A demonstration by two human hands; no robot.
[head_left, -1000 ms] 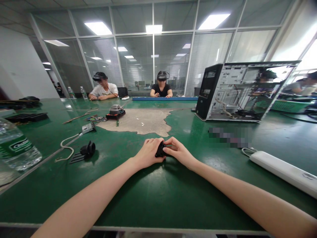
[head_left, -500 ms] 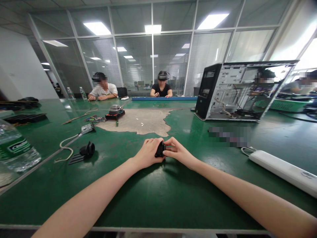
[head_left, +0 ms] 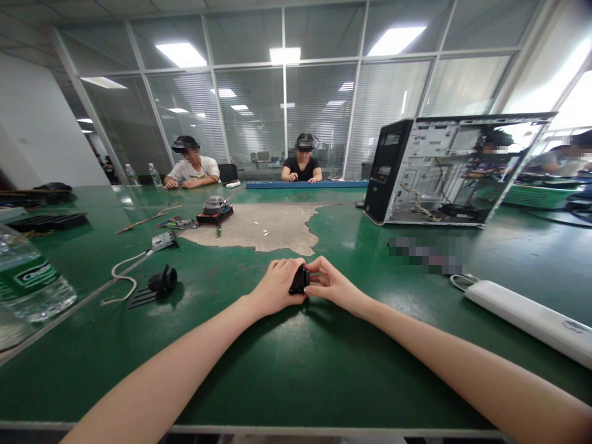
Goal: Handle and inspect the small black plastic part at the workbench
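A small black part, boxy and dark, sits between my two hands just above the green table; its exact kind is too small to make out. My left hand wraps round it from the left, fingers over the far side and thumb below. From the right, my right hand pinches its edge with thumb and fingertips. To the left on the table lies a black plastic piece with a round end and several thin prongs. Beyond it rests a metal bracket beside a pale cable.
An open computer case stands at the back right. Nearer are a white power strip and a blurred-out item. A water bottle is at the left edge. Two people sit across the table behind a blue bar.
Both hands stay nearly in place around the black part. The right fingers have shifted very slightly at its edge.
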